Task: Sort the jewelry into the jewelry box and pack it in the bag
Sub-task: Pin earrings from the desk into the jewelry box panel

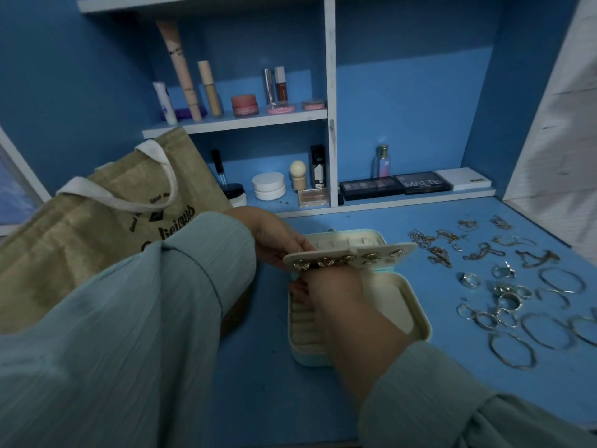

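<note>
Pale mint jewelry box [416,321], tan bag [97,221]

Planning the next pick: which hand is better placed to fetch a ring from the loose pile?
Probably the right hand. It is over the open jewelry box, nearer the rings lying to the box's right. The left hand is busy: its fingers hold the earring panel on the far side from the pile.

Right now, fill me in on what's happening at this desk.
A person is sorting jewelry into an open jewelry box on the blue desk. The left hand holds up the earring panel, studded with earrings, while the right hand reaches into the box beneath it. Loose rings, bangles and chains lie to the right; a burlap tote bag stands at left.
</note>
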`<move>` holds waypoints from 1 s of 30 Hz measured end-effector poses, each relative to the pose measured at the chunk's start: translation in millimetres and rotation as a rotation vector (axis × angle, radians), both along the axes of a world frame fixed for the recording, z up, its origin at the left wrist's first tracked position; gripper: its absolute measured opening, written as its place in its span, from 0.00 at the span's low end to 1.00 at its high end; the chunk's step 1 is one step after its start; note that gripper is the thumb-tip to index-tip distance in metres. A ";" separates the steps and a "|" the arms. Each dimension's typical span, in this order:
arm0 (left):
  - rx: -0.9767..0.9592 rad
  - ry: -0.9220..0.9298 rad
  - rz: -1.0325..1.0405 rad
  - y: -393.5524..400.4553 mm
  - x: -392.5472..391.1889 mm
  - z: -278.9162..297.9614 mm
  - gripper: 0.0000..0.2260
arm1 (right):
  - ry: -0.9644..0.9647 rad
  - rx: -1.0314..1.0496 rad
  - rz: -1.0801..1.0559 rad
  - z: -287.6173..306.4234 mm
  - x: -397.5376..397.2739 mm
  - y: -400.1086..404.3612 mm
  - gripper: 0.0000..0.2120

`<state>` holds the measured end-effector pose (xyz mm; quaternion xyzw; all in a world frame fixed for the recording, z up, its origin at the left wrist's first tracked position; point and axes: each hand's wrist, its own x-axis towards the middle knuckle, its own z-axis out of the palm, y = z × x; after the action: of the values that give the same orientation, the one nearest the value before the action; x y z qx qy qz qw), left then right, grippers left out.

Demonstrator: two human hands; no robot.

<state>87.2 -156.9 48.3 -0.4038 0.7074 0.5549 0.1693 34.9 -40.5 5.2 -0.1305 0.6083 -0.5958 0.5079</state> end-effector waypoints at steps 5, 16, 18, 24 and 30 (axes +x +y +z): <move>-0.035 -0.023 0.000 -2.3 0.7 1.3 0.13 | 0.057 0.010 0.007 -1.6 0.9 -0.5 0.14; -0.183 -0.160 -0.147 -5.2 0.4 1.0 0.11 | 0.065 0.000 0.008 -2.1 1.0 -1.2 0.13; -0.180 -0.145 -0.157 -3.2 -0.2 1.1 0.10 | 0.081 -0.010 0.007 -2.8 0.8 -1.5 0.13; -0.215 -0.180 -0.186 -4.7 3.3 -1.8 0.11 | 0.136 -0.025 0.035 -12.3 0.4 -1.5 0.08; -0.224 -0.186 -0.185 -10.4 -1.0 -5.2 0.13 | 0.141 -0.032 -0.021 -13.4 5.9 -5.2 0.10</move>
<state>86.2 -167.3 43.1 -0.4027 0.7803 0.4149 0.2384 40.8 -45.7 -8.2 -0.1739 0.6343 -0.6002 0.4552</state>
